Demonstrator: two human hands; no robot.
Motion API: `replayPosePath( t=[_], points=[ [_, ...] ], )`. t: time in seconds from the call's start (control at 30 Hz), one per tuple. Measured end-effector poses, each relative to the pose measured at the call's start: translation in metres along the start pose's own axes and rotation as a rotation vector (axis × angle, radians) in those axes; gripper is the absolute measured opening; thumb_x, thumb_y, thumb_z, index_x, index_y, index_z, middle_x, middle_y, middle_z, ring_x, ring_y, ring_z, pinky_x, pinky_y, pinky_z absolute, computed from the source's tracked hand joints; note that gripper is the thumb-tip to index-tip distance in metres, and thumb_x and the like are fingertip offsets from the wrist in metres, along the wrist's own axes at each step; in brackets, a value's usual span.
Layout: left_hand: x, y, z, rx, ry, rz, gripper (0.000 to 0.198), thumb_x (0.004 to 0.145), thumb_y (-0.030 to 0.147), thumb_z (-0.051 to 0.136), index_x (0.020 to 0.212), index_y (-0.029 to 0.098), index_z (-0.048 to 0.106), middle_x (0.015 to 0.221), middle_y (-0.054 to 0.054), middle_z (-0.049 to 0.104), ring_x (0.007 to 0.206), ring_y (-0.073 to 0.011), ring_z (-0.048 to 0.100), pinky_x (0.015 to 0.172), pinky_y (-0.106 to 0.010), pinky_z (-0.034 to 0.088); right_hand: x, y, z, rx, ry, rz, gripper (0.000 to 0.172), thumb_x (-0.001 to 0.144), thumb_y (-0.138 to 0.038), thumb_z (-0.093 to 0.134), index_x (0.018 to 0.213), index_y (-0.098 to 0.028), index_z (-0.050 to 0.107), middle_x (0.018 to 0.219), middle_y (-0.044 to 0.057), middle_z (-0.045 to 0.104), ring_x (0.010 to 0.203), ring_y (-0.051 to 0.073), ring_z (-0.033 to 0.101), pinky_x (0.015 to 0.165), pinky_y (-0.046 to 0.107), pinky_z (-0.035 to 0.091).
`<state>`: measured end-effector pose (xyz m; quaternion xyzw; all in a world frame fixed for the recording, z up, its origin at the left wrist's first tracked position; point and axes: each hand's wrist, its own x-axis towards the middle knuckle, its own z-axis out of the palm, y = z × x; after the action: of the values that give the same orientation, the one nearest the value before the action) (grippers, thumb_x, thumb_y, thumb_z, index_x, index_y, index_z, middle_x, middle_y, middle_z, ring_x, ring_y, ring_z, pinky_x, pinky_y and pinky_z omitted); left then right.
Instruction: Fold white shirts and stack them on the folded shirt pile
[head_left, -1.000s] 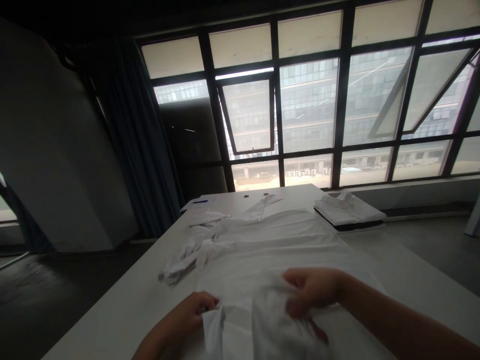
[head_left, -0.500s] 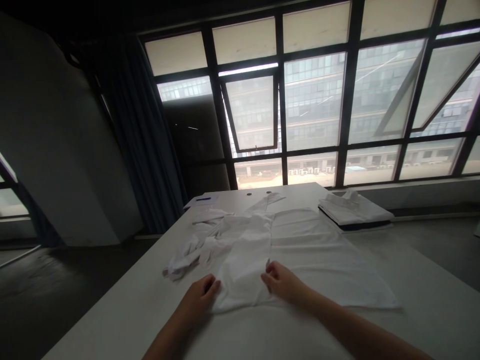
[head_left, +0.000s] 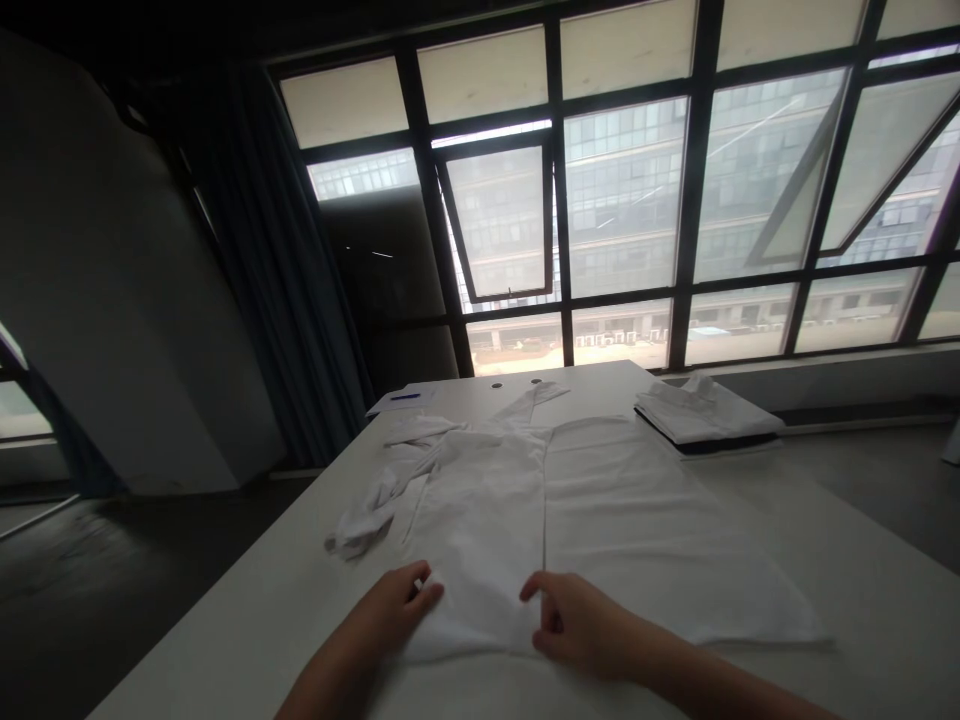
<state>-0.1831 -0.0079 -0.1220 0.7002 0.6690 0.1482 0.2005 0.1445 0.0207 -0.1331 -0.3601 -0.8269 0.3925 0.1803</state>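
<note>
Shirt point(head_left: 480, 520) on table point(head_left: 247, 590), folded stack point(head_left: 705, 415) behind right.

A long white table point(head_left: 225, 625) runs up the frame, carrying a flat-spread white button shirt point(head_left: 660, 540) at center, its crumpled white sleeve point(head_left: 364, 527) at left, a folded white shirt point(head_left: 705, 415) on a dark base at upper right, and a paper sheet point(head_left: 394, 402) with a blue pen point(head_left: 405, 397) at the far end.

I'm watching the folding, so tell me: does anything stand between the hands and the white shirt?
Nothing visible does: the left hand and the right hand both touch the white shirt directly, with no object between.
</note>
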Motion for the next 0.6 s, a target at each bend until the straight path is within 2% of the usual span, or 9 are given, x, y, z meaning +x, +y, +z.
replayPosePath(
  t=[0.07, 0.17, 0.23, 0.27, 0.3, 0.37, 0.47, 0.53, 0.6],
  points=[
    [-0.006, 0.001, -0.005, 0.004, -0.101, -0.024, 0.038, 0.089, 0.055, 0.055, 0.084, 0.019, 0.065, 0.084, -0.001, 0.069, 0.078, -0.0209, 0.062, 0.066, -0.027, 0.037, -0.007, -0.011, -0.01, 0.0, -0.17, -0.009, 0.04, 0.076, -0.028, 0.07, 0.116, -0.026, 0.067, 0.087, -0.001, 0.075, 0.073, 0.015, 0.066, 0.064, 0.021, 0.045],
    [-0.017, 0.001, -0.016, -0.08, -0.308, -0.067, 0.038, 0.081, 0.054, 0.065, 0.093, 0.019, 0.072, 0.089, 0.0, 0.072, 0.083, -0.0226, 0.064, 0.068, -0.027, 0.042, -0.011, -0.02, -0.028, 0.051, -0.525, -0.031, 0.053, 0.074, -0.035, 0.077, 0.125, -0.026, 0.066, 0.093, -0.001, 0.076, 0.079, 0.015, 0.069, 0.066, 0.02, 0.048],
    [-0.023, 0.0, -0.022, -0.138, -0.426, -0.115, 0.039, 0.074, 0.049, 0.071, 0.1, 0.02, 0.074, 0.09, 0.0, 0.073, 0.08, -0.0229, 0.065, 0.066, -0.027, 0.044, -0.008, -0.015, -0.036, 0.163, -0.743, -0.009, 0.06, 0.074, -0.037, 0.077, 0.131, -0.027, 0.062, 0.098, 0.0, 0.076, 0.081, 0.015, 0.07, 0.069, 0.021, 0.051],
    [-0.025, 0.0, -0.023, -0.157, -0.457, -0.142, 0.04, 0.072, 0.046, 0.072, 0.102, 0.02, 0.074, 0.09, 0.0, 0.073, 0.077, -0.0226, 0.065, 0.063, -0.027, 0.045, -0.004, -0.009, -0.04, 0.226, -0.798, 0.021, 0.061, 0.076, -0.039, 0.077, 0.133, -0.026, 0.06, 0.098, 0.001, 0.076, 0.08, 0.015, 0.07, 0.069, 0.022, 0.052],
    [-0.026, 0.0, -0.024, -0.169, -0.475, -0.167, 0.04, 0.071, 0.045, 0.071, 0.102, 0.02, 0.074, 0.089, 0.0, 0.073, 0.074, -0.0222, 0.065, 0.059, -0.026, 0.044, 0.002, -0.001, -0.043, 0.266, -0.792, 0.06, 0.06, 0.078, -0.04, 0.075, 0.134, -0.025, 0.059, 0.097, 0.002, 0.075, 0.076, 0.015, 0.069, 0.067, 0.023, 0.053],
    [-0.026, 0.0, -0.023, -0.177, -0.486, -0.188, 0.039, 0.07, 0.044, 0.07, 0.1, 0.019, 0.075, 0.087, 0.0, 0.073, 0.068, -0.0214, 0.064, 0.054, -0.026, 0.042, 0.02, 0.018, -0.05, 0.197, -0.577, 0.133, 0.05, 0.083, -0.042, 0.07, 0.129, -0.024, 0.061, 0.09, 0.002, 0.075, 0.068, 0.014, 0.068, 0.062, 0.023, 0.053],
    [-0.024, 0.003, -0.021, -0.166, -0.474, -0.176, 0.037, 0.071, 0.045, 0.068, 0.098, 0.02, 0.076, 0.087, 0.0, 0.074, 0.068, -0.0216, 0.064, 0.056, -0.027, 0.042, 0.06, 0.045, -0.068, -0.085, -0.07, 0.187, 0.031, 0.089, -0.034, 0.061, 0.117, -0.023, 0.066, 0.095, 0.004, 0.075, 0.076, 0.014, 0.067, 0.068, 0.024, 0.05],
    [-0.023, 0.006, -0.02, -0.14, -0.452, -0.176, 0.036, 0.071, 0.046, 0.068, 0.097, 0.021, 0.077, 0.088, 0.001, 0.075, 0.073, -0.0222, 0.065, 0.06, -0.027, 0.043, 0.089, 0.06, -0.082, -0.17, 0.089, 0.233, 0.031, 0.092, -0.029, 0.053, 0.12, -0.02, 0.064, 0.107, 0.008, 0.073, 0.089, 0.017, 0.066, 0.077, 0.026, 0.049],
    [-0.024, 0.009, -0.019, -0.095, -0.428, -0.175, 0.035, 0.071, 0.046, 0.068, 0.094, 0.021, 0.077, 0.09, 0.002, 0.075, 0.079, -0.0232, 0.066, 0.063, -0.027, 0.042, 0.115, 0.073, -0.092, -0.235, 0.184, 0.306, 0.038, 0.092, -0.027, 0.051, 0.127, -0.019, 0.061, 0.116, 0.012, 0.07, 0.102, 0.021, 0.064, 0.084, 0.031, 0.047]
  ],
)
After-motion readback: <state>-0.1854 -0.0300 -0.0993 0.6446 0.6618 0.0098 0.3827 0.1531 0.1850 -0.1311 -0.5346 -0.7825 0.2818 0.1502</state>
